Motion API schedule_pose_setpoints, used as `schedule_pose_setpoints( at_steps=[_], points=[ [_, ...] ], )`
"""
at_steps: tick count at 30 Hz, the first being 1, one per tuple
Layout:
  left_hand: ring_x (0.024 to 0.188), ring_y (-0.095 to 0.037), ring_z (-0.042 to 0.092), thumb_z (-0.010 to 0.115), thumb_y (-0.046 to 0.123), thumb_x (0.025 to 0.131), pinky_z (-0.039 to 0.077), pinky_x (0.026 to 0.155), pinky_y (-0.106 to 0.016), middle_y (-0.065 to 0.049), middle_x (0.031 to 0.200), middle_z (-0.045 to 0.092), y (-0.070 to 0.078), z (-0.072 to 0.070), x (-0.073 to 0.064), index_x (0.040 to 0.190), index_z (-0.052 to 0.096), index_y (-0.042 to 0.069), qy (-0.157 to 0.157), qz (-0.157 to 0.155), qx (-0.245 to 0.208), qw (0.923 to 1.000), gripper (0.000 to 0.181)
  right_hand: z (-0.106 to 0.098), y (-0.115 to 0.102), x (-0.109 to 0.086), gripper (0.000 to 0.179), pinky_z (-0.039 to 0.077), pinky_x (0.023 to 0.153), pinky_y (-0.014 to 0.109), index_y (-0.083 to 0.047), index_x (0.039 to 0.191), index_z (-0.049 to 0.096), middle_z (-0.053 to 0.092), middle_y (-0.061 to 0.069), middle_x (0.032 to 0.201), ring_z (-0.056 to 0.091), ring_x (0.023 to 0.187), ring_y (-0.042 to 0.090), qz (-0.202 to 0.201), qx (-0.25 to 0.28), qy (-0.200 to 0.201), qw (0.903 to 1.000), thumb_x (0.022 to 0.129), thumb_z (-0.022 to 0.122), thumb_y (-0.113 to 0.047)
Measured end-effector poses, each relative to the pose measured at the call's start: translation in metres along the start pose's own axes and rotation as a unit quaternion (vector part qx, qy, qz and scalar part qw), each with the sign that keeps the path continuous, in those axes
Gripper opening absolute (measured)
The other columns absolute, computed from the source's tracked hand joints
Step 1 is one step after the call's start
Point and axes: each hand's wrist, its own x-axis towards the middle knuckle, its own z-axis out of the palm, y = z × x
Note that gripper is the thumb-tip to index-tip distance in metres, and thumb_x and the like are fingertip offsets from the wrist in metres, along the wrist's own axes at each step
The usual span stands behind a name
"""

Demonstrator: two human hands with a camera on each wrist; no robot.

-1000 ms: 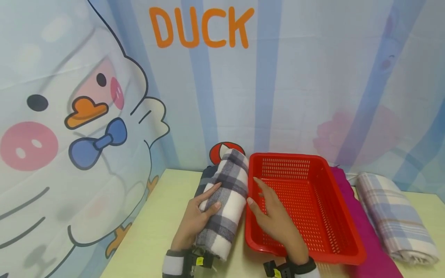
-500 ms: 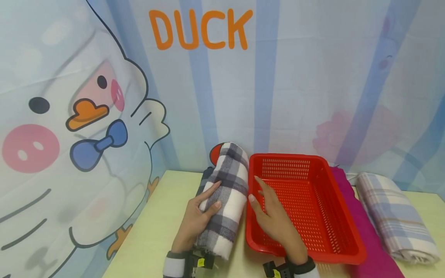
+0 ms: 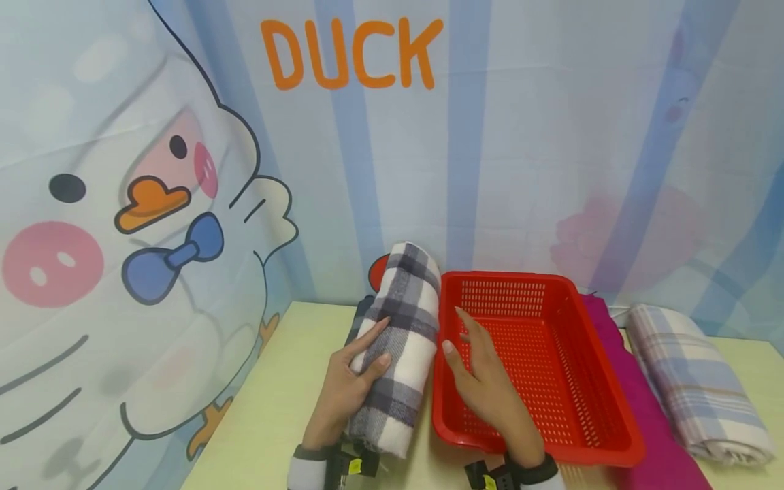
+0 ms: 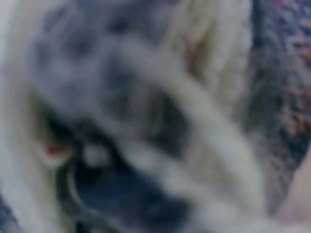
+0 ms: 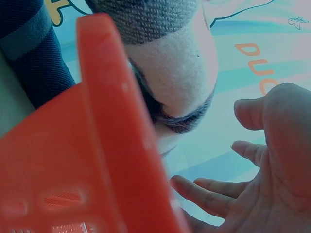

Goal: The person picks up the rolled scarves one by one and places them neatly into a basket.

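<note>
In the head view, my left hand point(image 3: 346, 388) grips a rolled checked blanket point(image 3: 407, 354) in white and grey from its left side. Thumb and index finger lie on top, while the other fingers are hidden. Held at a slant, the roll has its far end higher than its near end. Blurred folds of the blanket point(image 4: 112, 97) fill the left wrist view. My right hand point(image 3: 490, 381) is over the left part of a red plastic basket point(image 3: 612, 401), fingers spread and holding nothing. From the right wrist, the basket's rim point(image 5: 107, 97) partly covers the roll.
A dark blue cloth point(image 3: 360, 320) lies behind and under the checked roll. Right of the basket are a magenta cloth point(image 3: 661, 449) and a rolled pale plaid blanket point(image 3: 704, 388) on the table point(image 3: 257, 395). A printed duck curtain point(image 3: 520, 136) hangs close behind.
The far end of the checked roll has risen, covering more of the red print on the curtain. My right hand has shifted slightly right, away from the roll. The basket stays put.
</note>
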Motion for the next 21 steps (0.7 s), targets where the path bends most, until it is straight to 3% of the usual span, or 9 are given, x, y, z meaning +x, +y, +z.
schedule_pose_setpoints(
  at_steps=[5,12,21],
  points=[
    [0.148,-0.023,0.034,0.072,0.018,0.09,0.02,0.123,-0.053,0.008,0.148,0.052,0.0033,0.0024,-0.0005,0.137,0.06,0.032,0.0,0.005,-0.005,1.0,0.05,-0.0009,0.0019,0.0005,0.064,0.042,0.105,0.064,-0.026,0.159,0.015,0.026,0.017,0.16,0.041,0.141,0.04,0.001,0.008,0.007,0.9999,0.105,0.043,-0.044],
    [0.148,-0.022,0.035,0.072,0.017,0.09,0.021,0.122,-0.052,0.009,0.148,0.053,0.0051,0.0053,-0.0013,0.137,0.06,0.032,0.0,0.015,-0.01,0.9998,0.05,-0.0028,0.003,0.0009,0.063,0.03,0.112,0.069,-0.025,0.159,0.013,0.02,0.018,0.163,0.03,0.147,0.043,-0.005,0.018,0.01,0.9998,0.106,0.041,-0.042],
    [0.147,-0.024,0.036,0.072,0.016,0.09,0.022,0.121,-0.053,0.005,0.15,0.051,0.0086,0.0085,-0.0022,0.137,0.061,0.031,0.007,0.026,-0.008,0.9996,0.051,-0.0019,0.0016,0.0012,0.063,0.032,0.111,0.069,-0.027,0.159,0.012,0.019,0.017,0.163,0.03,0.147,0.044,-0.001,0.031,0.007,0.9995,0.106,0.039,-0.045]
  ],
)
